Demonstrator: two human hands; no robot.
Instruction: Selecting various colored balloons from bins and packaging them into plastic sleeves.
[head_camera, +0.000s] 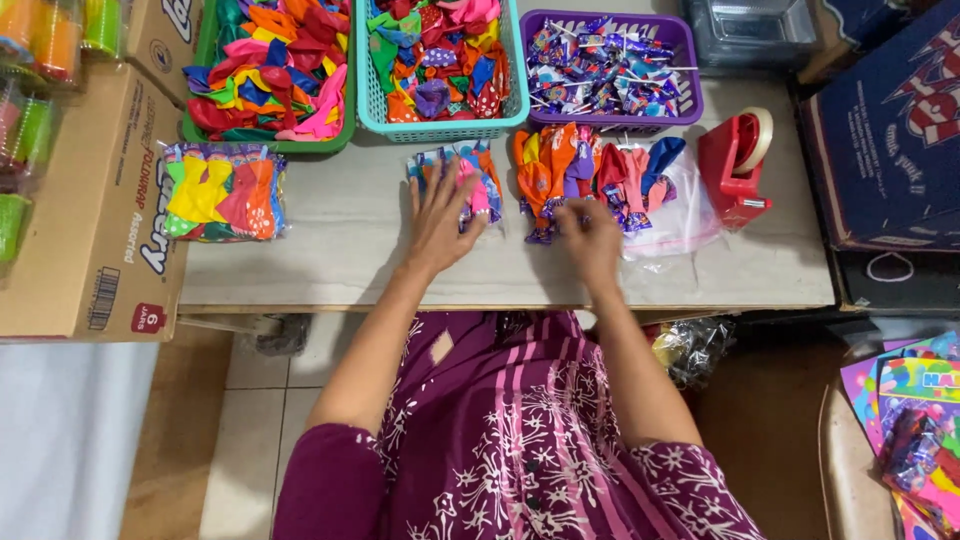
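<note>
The left hand (438, 222) lies flat, fingers spread, on a small clear bag of balloons (457, 180) at 12 o'clock on the table (340, 250). The right hand (590, 240) pinches a loose balloon (545, 232) from the pile (590, 170) at 1 o'clock. Balloons look light, soft, floppy; pinch 1 by its neck.

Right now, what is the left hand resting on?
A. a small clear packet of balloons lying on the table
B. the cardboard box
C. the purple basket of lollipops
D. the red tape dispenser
A: the left hand lies flat, fingers spread, on the small clear packet of balloons in front of the teal basket, far from the red tape dispenser.
</note>
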